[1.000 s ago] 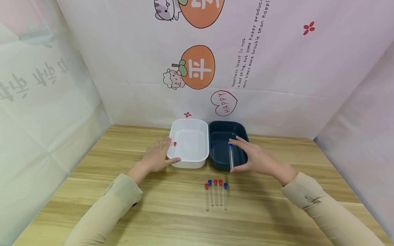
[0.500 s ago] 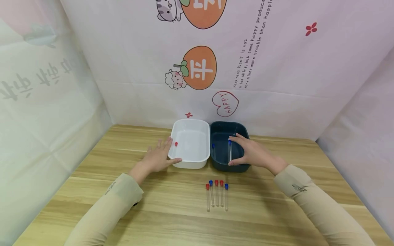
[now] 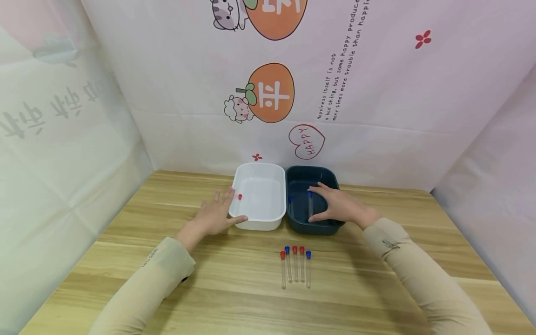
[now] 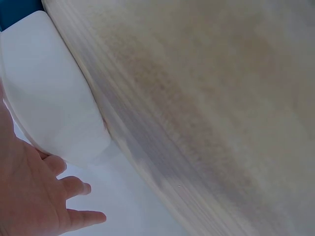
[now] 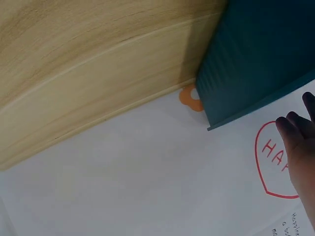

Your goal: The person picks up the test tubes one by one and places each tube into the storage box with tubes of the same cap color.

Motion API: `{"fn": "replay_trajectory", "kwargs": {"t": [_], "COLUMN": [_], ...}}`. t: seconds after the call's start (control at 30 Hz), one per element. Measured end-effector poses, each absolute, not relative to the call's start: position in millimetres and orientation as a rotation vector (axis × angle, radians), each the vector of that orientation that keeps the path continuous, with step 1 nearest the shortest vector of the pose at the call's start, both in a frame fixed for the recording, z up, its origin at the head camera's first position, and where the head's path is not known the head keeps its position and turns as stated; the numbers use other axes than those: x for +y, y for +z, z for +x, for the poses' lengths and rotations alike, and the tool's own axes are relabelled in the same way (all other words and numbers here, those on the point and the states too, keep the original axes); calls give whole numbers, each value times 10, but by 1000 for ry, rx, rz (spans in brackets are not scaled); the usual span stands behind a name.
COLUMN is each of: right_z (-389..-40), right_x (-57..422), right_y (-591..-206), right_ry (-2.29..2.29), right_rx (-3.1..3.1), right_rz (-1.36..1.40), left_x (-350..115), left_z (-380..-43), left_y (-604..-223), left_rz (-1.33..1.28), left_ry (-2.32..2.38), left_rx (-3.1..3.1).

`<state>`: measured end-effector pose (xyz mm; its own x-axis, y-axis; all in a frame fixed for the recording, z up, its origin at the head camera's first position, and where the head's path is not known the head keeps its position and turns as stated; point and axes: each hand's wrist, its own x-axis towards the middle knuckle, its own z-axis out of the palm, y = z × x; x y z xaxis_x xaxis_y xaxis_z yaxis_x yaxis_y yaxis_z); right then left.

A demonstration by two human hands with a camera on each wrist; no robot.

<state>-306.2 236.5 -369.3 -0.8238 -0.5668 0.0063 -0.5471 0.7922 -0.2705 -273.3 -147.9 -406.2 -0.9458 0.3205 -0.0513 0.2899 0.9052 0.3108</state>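
Note:
My right hand (image 3: pixel 343 205) reaches into the dark teal bin (image 3: pixel 311 229), thumb and fingertips at the two ends of a clear test tube (image 3: pixel 311 207) with a blue stopper. Another blue-stoppered tube (image 3: pixel 291 204) lies by that bin's left wall. In the right wrist view the hand (image 5: pixel 301 152) shows beside the bin (image 5: pixel 261 59), with the tube out of sight. My left hand (image 3: pixel 211 217), fingers spread, rests against the left side of the white bin (image 3: pixel 259 224), which holds something with a red stopper (image 3: pixel 240 197). The left wrist view shows this hand (image 4: pixel 32 191) too.
Several test tubes (image 3: pixel 295 270) with red or blue stoppers lie in a row on the wooden table (image 3: pixel 234 298), in front of the bins. Behind the bins stands a printed white cloth backdrop (image 3: pixel 360 149); more cloth hangs at both sides.
My right hand has moved slightly left and deeper into the dark bin with the blue-stoppered test tube. The left hand stays at the white bin.

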Motion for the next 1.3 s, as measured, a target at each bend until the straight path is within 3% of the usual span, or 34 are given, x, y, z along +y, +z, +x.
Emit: {"fn": "replay_trajectory", "kwargs": {"t": [1.3], "right_z": [-3500], "right_x": [2041], "right_y": [-4042], "right_ry": [-464], "right_rx": [2757], "right_rz": [-905], "left_x": [-1494], "left_z": [-2741], "left_y": [-4075], "left_rz": [478], "left_ry": [497], "left_rx": [2964]}}
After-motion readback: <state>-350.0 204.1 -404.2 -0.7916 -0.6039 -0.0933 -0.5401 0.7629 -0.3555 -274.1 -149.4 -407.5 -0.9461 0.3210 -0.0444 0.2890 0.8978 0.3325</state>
